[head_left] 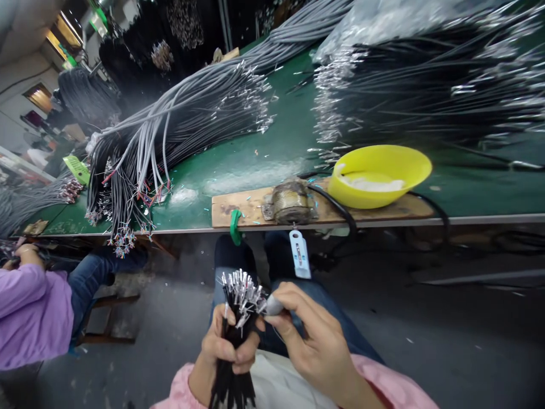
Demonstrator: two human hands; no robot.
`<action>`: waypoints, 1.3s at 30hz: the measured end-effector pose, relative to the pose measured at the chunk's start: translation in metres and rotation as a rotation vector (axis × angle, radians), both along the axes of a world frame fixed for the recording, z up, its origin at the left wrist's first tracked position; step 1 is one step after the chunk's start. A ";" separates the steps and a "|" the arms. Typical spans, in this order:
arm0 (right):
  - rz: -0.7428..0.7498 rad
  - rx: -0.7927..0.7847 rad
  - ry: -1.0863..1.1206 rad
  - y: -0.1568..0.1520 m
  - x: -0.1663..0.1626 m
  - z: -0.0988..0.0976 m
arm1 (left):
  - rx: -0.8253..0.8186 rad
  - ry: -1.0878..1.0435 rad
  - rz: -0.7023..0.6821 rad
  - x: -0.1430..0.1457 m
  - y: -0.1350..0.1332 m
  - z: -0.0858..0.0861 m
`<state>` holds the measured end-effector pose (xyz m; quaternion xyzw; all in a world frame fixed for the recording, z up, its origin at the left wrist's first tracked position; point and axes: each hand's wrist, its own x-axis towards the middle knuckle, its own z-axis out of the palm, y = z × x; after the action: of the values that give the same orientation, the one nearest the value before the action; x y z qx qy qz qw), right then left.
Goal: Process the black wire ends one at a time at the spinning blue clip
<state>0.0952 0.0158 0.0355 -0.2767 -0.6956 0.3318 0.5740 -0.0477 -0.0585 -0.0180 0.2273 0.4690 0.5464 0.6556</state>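
Note:
My left hand [234,343] is wrapped round an upright bundle of thin black cables [232,380] above my lap. Stripped, silvery wire ends [242,292] fan out at its top. My right hand [310,335] is closed in a pinch at the right side of these ends, seemingly on one cable end, though the fingers partly hide it. A grey cover [273,305] sits on one of its fingertips.
Along the green bench [281,159] lie grey cables [191,96] and black cables [417,96]. A wooden board [251,207] at the edge carries a small motor [292,201] and a yellow bowl [378,176]. A blue tag [300,253] hangs below. Another person [36,312] sits left.

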 end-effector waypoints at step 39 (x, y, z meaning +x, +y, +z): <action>0.020 -0.406 0.055 0.007 0.026 -0.030 | 0.018 0.124 0.208 0.038 0.026 0.011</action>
<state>0.1209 0.0229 0.0058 -0.3707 -0.6011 0.4785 0.5218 -0.0098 -0.0326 -0.0066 0.2167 0.5248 0.6006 0.5629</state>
